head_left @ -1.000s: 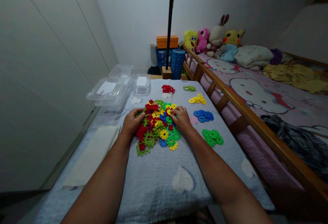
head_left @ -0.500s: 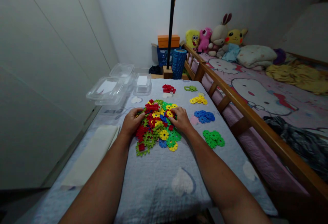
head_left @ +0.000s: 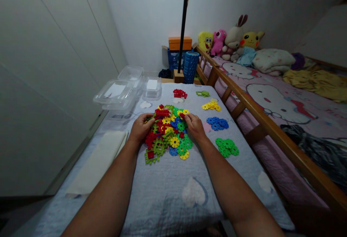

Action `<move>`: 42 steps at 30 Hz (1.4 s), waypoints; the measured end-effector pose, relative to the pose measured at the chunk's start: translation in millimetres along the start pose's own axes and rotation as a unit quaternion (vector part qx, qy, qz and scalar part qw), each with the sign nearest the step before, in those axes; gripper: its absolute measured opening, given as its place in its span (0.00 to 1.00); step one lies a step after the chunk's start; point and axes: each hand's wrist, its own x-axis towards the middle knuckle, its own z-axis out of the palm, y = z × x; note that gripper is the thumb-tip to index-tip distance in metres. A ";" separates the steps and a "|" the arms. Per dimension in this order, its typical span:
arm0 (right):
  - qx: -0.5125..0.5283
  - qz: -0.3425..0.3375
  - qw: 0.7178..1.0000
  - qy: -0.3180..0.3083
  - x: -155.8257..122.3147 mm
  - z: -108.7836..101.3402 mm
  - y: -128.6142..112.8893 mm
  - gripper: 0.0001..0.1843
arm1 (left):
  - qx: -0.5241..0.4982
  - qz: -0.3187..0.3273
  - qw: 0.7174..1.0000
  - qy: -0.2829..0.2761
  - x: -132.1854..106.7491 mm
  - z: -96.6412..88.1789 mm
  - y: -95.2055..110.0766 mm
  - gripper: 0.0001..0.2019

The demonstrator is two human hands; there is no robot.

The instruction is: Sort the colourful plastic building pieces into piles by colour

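Observation:
A mixed heap of plastic interlocking pieces (head_left: 168, 130), red, yellow, green and blue, lies on a pale quilted cloth (head_left: 173, 186). My left hand (head_left: 141, 128) rests on the heap's left edge with its fingers curled over the pieces. My right hand (head_left: 194, 126) is at the heap's upper right, fingertips pinched together on a small piece that I cannot make out. To the right lie sorted groups: red pieces (head_left: 179, 93), light green pieces (head_left: 202, 93), yellow pieces (head_left: 211, 106), blue pieces (head_left: 217, 123) and green pieces (head_left: 226, 147).
Clear plastic containers (head_left: 116, 93) with lids stand at the back left. A folded white cloth (head_left: 100, 161) lies left of the heap. A wooden bed rail (head_left: 260, 117) runs along the right, with plush toys (head_left: 230, 38) behind. A black pole (head_left: 183, 27) and blue roller (head_left: 191, 67) stand beyond.
My right hand has shifted slightly to the right along the heap's upper edge. My left hand stays where it was. The view has drifted a little.

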 end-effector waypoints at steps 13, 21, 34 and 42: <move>0.025 0.052 0.995 0.083 0.6 6.8 11.7 0.18 | -0.004 0.001 1.000 0.003 -0.3 0.5 2.8 0.22; -0.020 0.000 0.999 0.028 -5.8 7.5 16.6 0.28 | -0.001 -0.002 1.000 0.005 -1.0 0.9 3.8 0.22; -0.106 -0.018 0.993 0.041 41.1 -5.7 6.1 0.16 | 0.006 0.012 1.000 0.005 0.6 -0.5 4.4 0.19; -0.031 0.085 0.994 0.061 114.7 22.7 34.5 0.12 | 0.013 0.021 1.000 0.006 1.3 -0.2 5.3 0.18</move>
